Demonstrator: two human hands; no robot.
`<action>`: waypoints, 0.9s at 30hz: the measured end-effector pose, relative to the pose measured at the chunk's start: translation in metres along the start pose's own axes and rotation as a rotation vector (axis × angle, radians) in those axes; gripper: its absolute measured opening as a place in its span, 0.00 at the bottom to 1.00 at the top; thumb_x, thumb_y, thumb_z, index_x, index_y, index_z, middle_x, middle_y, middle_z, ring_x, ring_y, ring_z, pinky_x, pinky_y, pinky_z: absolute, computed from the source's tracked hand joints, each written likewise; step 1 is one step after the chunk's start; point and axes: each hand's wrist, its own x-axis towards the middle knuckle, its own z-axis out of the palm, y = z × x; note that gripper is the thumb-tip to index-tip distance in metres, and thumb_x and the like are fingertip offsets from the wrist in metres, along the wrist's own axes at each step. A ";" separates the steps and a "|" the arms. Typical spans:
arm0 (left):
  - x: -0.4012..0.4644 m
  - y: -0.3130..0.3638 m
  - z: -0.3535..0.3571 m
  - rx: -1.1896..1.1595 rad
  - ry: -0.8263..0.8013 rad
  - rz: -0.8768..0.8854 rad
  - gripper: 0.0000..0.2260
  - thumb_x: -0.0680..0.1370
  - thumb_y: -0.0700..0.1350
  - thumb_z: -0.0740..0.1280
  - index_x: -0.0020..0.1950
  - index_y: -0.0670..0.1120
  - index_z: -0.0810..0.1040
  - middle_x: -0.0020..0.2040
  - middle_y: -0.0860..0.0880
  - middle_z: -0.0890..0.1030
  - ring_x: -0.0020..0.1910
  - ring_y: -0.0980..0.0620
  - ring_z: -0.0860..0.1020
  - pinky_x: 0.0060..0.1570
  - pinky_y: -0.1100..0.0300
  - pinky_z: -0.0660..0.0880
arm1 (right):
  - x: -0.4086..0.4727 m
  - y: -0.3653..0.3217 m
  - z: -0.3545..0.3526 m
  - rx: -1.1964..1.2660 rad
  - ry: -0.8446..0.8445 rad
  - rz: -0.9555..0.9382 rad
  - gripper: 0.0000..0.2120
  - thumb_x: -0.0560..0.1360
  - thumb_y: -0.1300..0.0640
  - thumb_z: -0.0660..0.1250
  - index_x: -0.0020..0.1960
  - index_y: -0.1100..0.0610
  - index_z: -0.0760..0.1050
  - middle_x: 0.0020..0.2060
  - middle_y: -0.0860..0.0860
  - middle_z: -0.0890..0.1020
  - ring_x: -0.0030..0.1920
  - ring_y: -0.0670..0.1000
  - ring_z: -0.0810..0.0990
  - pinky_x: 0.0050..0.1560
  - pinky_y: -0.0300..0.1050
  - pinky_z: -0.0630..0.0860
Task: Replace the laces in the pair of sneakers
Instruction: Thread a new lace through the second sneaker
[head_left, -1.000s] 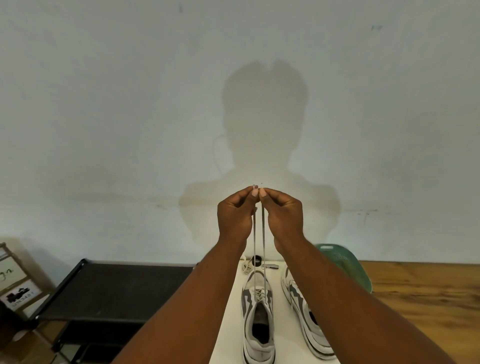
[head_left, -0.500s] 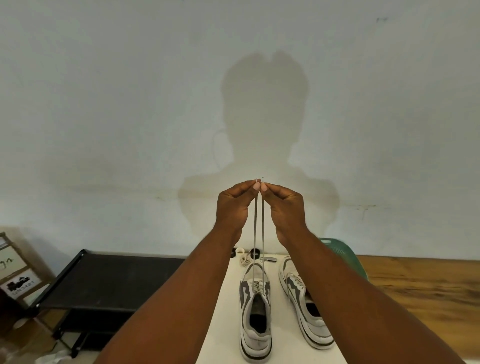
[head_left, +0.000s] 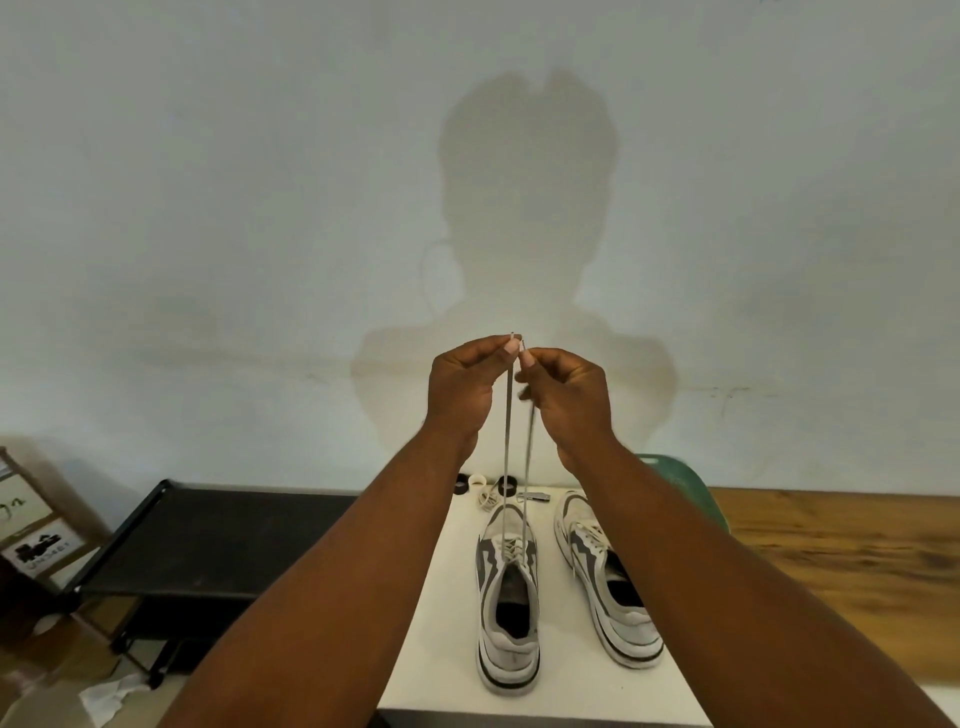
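Observation:
Two white and grey sneakers stand toe-away on a white table (head_left: 441, 649). From the upper eyelets of the left sneaker (head_left: 508, 597) a pale lace (head_left: 508, 441) rises in two taut strands. My left hand (head_left: 462, 389) pinches the tip of the left strand; my right hand (head_left: 566, 395) pinches the tip of the right strand. Both hands are held high above the shoe, fingertips nearly touching. The right sneaker (head_left: 605, 582) lies beside it with a loose lace in its eyelets.
Small items sit at the table's far edge: a black ring (head_left: 507, 485), a white ring (head_left: 478, 480), a coiled lace (head_left: 488, 500), a metal piece (head_left: 535, 497). A black rack (head_left: 208, 540) stands left, a green chair back (head_left: 680, 478) and wooden surface (head_left: 831, 561) right.
Both hands stay raised together with the lace ends pinched; my right hand has dropped slightly below the left. The camera has tipped downward, showing more of the table.

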 end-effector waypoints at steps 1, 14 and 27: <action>0.001 0.000 0.000 0.006 -0.011 0.009 0.07 0.78 0.41 0.74 0.55 0.44 0.87 0.51 0.51 0.88 0.51 0.59 0.85 0.45 0.71 0.77 | 0.000 0.001 -0.001 -0.054 0.004 0.001 0.07 0.79 0.56 0.71 0.53 0.57 0.85 0.39 0.51 0.87 0.35 0.44 0.82 0.40 0.37 0.78; 0.022 -0.056 -0.009 0.143 -0.144 -0.213 0.07 0.77 0.43 0.75 0.55 0.46 0.88 0.53 0.51 0.88 0.57 0.56 0.84 0.56 0.63 0.78 | -0.009 0.066 -0.014 0.053 -0.296 0.131 0.06 0.78 0.60 0.72 0.43 0.60 0.83 0.31 0.50 0.75 0.31 0.48 0.67 0.33 0.42 0.66; -0.035 -0.204 -0.058 0.428 -0.361 -0.412 0.15 0.81 0.60 0.67 0.52 0.49 0.84 0.43 0.51 0.86 0.44 0.54 0.84 0.53 0.54 0.78 | -0.026 0.171 -0.030 0.165 -0.004 0.458 0.03 0.78 0.60 0.71 0.48 0.58 0.83 0.33 0.46 0.82 0.29 0.41 0.75 0.30 0.34 0.72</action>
